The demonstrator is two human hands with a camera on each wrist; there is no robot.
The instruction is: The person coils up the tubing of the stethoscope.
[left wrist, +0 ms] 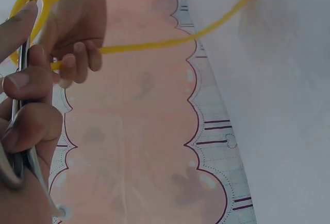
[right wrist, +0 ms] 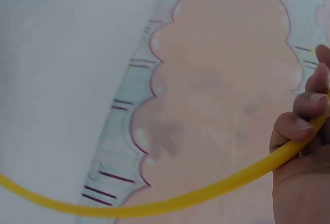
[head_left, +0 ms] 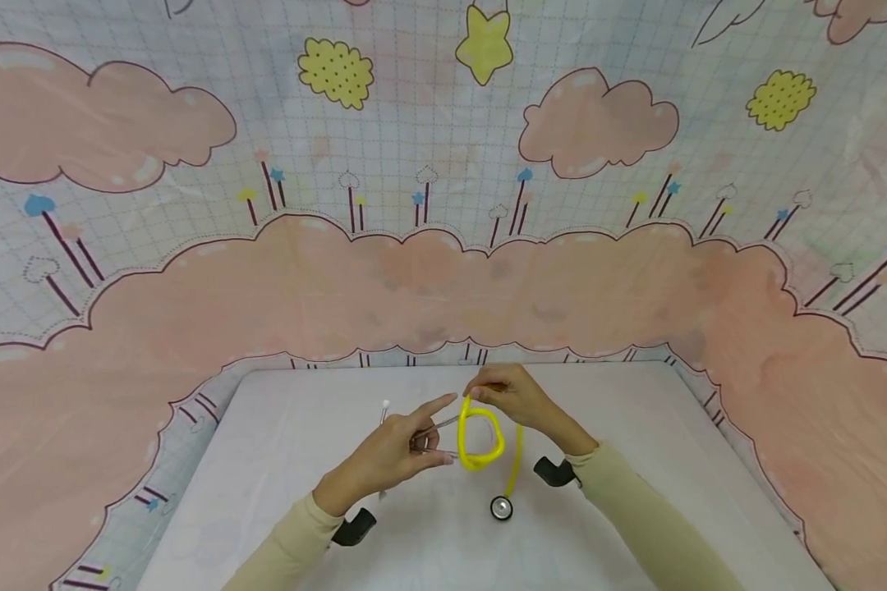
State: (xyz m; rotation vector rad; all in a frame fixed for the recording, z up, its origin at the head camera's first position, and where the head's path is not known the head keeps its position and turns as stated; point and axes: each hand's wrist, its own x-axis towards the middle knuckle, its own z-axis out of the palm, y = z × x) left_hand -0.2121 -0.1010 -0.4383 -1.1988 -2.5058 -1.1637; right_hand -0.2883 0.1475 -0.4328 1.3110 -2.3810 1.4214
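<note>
A stethoscope with yellow tubing (head_left: 498, 435) is held up over the white table. My left hand (head_left: 388, 447) grips its metal ear tubes (left wrist: 23, 54), with the index finger and thumb stretched along them toward the yellow part. One pale ear tip (head_left: 386, 404) shows beyond the back of that hand. My right hand (head_left: 513, 396) pinches the tubing at the top of a loop; in the right wrist view its fingers (right wrist: 293, 126) curl round the tube. From there the tubing hangs down to the round, black-rimmed chest piece (head_left: 501, 508), which is nearer to me than the loop.
The white table (head_left: 266, 460) stretches under both arms. Behind it hangs a cloth (head_left: 443, 287) printed with clouds and stars, which also runs along the sides. A black wrist device (head_left: 354, 527) is on the left wrist, another (head_left: 554, 472) on the right.
</note>
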